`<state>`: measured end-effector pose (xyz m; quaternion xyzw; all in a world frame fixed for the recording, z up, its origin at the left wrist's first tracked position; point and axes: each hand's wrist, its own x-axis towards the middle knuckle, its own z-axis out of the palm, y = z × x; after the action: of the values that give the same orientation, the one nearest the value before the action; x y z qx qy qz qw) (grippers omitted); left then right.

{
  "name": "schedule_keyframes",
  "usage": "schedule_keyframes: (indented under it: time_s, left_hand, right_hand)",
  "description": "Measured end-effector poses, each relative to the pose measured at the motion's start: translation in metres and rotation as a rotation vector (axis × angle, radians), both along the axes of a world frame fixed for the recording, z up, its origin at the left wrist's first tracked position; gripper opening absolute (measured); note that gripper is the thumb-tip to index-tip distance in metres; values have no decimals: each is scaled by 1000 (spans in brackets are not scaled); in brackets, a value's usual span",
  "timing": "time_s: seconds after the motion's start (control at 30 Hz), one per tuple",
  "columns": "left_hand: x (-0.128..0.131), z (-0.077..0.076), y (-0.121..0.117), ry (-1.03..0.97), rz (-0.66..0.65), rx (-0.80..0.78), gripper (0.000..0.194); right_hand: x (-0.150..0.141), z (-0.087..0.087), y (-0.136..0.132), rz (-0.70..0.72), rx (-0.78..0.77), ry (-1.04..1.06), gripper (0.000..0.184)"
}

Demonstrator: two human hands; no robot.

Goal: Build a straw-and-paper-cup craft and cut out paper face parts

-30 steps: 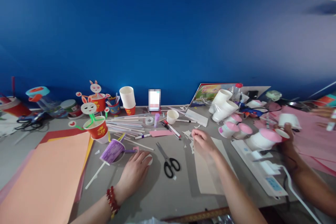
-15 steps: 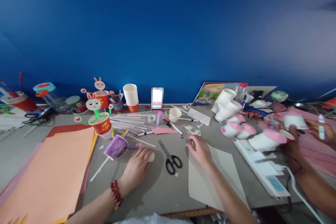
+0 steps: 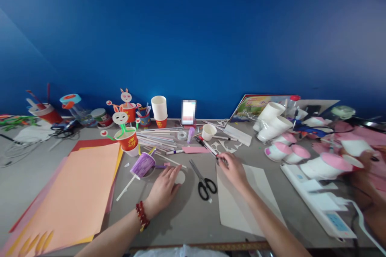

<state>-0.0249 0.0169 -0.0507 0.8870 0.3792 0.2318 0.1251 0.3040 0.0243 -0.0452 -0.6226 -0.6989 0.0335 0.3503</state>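
Observation:
My left hand [image 3: 164, 184], with a red bead bracelet, lies with fingers outstretched on the table. Its fingertips are at the edge of a small white paper circle [image 3: 181, 177]. Left of it a purple-coloured paper cup [image 3: 143, 165] lies tipped, with a white straw. My right hand [image 3: 233, 170] has its fingers curled together at the end of a marker [image 3: 210, 147]; whether they grip it is hidden. Under the right wrist lies a white sheet of paper [image 3: 241, 209]. Black-handled scissors [image 3: 203, 182] rest open between the hands.
Coloured paper sheets [image 3: 87, 188] lie at left. Rabbit-decorated red cups [image 3: 126, 139], paper straws [image 3: 157, 138] and an upright phone [image 3: 188, 112] stand or lie behind. At right are pink-topped cups [image 3: 322, 165], a power strip [image 3: 316, 200] and another person's hand [image 3: 366, 160].
The view has turned slightly left, shifting everything rightward. My right hand has moved a little toward the marker's end. My left fingers have slid off part of the paper circle.

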Motion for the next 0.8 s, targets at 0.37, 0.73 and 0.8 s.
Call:
schedule_keyframes:
  time_s: [0.37,0.73,0.8]
  left_hand:
    - [5,12,-1,22,59,-31,48]
    - [8,19,-1,21,39,-77,38]
    - [8,19,-2,9,25,-76,38]
  right_hand:
    - [3,-5,-3,52,7,-129,15]
    - [-48,17,31,232,17,-292,18]
    - [-70,17,44,276,12,-299,19]
